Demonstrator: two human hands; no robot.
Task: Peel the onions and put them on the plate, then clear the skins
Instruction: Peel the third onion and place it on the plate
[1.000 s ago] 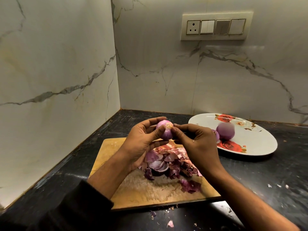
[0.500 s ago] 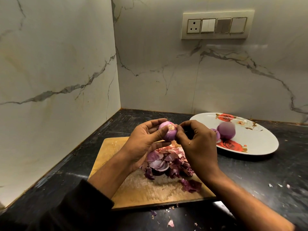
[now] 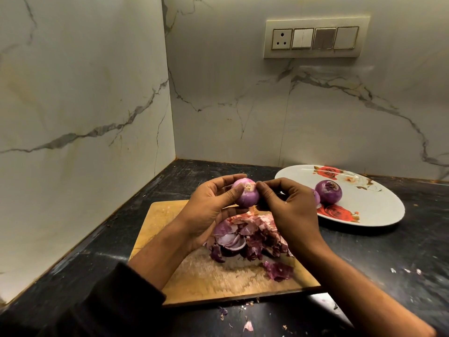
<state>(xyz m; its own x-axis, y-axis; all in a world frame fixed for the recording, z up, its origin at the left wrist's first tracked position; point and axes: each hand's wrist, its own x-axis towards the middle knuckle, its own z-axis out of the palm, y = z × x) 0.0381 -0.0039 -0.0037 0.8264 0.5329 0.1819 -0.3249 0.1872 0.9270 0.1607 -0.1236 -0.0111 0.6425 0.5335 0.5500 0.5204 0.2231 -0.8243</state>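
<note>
Onion skins (image 3: 252, 237) lie heaped on the wooden cutting board (image 3: 167, 215) — papery pink pieces on top, darker purple scraps and a few pale curved layers below, with one loose purple scrap (image 3: 278, 271) lying nearer on the board's right part. Nearer still, small flakes (image 3: 247, 325) are scattered on the black countertop (image 3: 388, 263) just off the board's near edge, and a dark sleeve (image 3: 109, 300) covers the left forearm at the lower left. Above the heap, both hands hold a red onion (image 3: 246, 194) clear of the board. The left hand (image 3: 209, 210) cups it from the left, its fingers curled over the far side and its thumb pressed against the near face. The right hand (image 3: 291, 210) comes in from the right with its fingers bent, and its thumb and forefinger meet at the onion's pale cut end; whether a shred of skin is caught between them cannot be told. The onion's visible surface is smooth and light purple. Farther right, on the countertop, stands a white oval plate (image 3: 379, 210) printed with red roses; a peeled onion (image 3: 328, 192) of darker purple sits on it, and a second peeled onion (image 3: 316, 197) shows just beside it, mostly hidden behind the right hand. Beyond everything — on the marble-veined far wall (image 3: 243, 93) — is a switch panel (image 3: 315, 38) with a socket at its left end.
</note>
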